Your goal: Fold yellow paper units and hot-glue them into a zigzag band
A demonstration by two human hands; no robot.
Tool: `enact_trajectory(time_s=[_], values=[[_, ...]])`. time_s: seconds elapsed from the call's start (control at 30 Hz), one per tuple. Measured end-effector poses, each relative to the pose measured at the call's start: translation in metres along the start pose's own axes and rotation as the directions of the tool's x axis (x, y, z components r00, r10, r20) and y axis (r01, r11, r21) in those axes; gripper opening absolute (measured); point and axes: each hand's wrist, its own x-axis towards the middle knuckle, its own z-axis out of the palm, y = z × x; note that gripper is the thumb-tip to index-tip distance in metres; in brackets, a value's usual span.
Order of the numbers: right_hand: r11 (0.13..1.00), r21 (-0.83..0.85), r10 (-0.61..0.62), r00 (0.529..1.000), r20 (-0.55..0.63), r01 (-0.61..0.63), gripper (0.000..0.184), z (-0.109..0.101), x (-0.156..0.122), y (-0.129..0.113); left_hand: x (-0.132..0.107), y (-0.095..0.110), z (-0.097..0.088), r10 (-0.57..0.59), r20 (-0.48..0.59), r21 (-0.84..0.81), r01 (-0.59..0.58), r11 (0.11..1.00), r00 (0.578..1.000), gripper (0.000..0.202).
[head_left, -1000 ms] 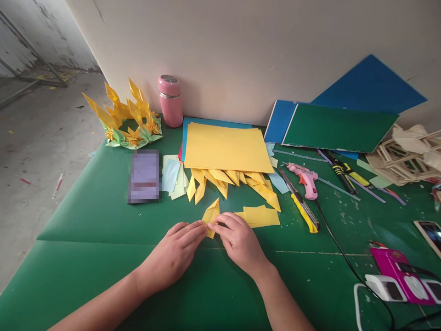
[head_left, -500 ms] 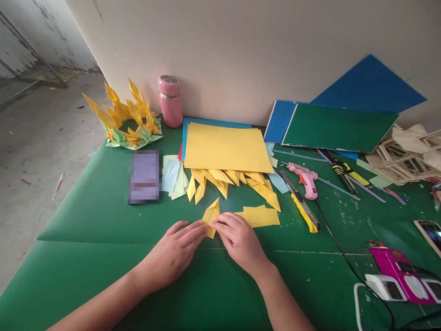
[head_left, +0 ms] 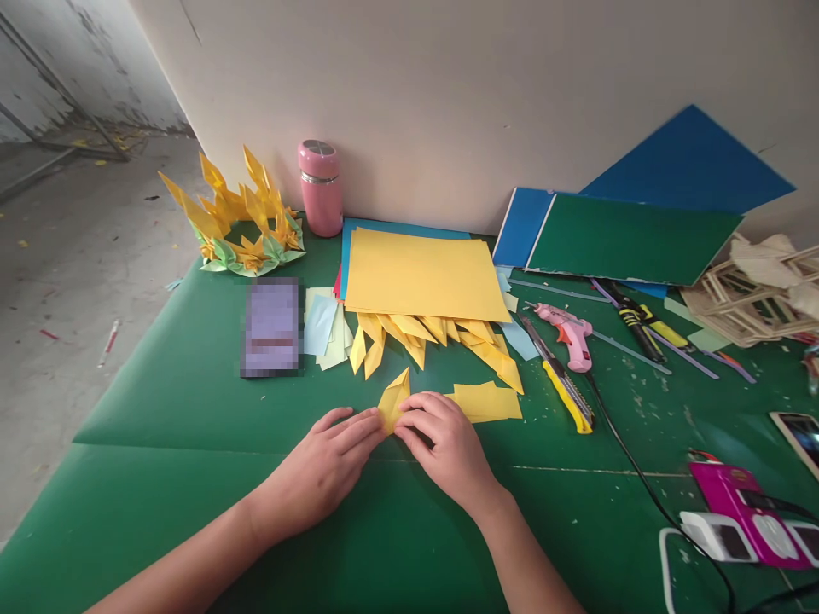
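Observation:
A small piece of yellow paper [head_left: 394, 401], folded to a point at its top, lies on the green table between my two hands. My left hand [head_left: 329, 465] has its fingers together, their tips pressed on the paper's lower left edge. Closed in a pinch, my right hand [head_left: 441, 448] grips the lower right corner with thumb and fingers. The fingertips partly cover the paper's lower edge. Just right of it lie flat yellow paper strips [head_left: 490, 402]. Behind are several folded yellow paper pieces [head_left: 409, 339], partly under a stack of yellow sheets [head_left: 426, 277].
A yellow paper crown [head_left: 246, 213], a pink flask [head_left: 321, 189] and a blurred purple object [head_left: 272, 328] stand or lie back left. To the right are a utility knife [head_left: 566, 396], a pink glue gun [head_left: 569, 333] with its cable, and a magenta power strip [head_left: 746, 512].
My right fingers have shifted slightly at the paper's lower right. The paper's bottom end, which stuck out below my fingertips, now shows less. My left hand has stayed nearly still.

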Motion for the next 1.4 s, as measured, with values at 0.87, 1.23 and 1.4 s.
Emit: enact_trajectory(time_s=[0.87, 1.23, 1.4], values=[[0.999, -0.017, 0.052, 0.999, 0.011, -0.051, 0.017, 0.004, 0.002, -0.003, 0.0, 0.003, 0.003, -0.01, 0.028, 0.065, 0.008, 0.998, 1.0, 0.049], [0.951, -0.202, -0.208, 0.967, 0.15, 0.236, 0.025, -0.01, 0.004, 0.006, 0.001, -0.009, -0.007, -0.021, 0.052, 0.0, 0.021, 1.0, 0.998, 0.044], [0.936, -0.198, -0.267, 0.953, 0.144, 0.292, 0.023, -0.01, 0.008, 0.006, 0.0, -0.008, -0.006, -0.02, 0.022, 0.007, 0.019, 1.0, 1.0, 0.041]])
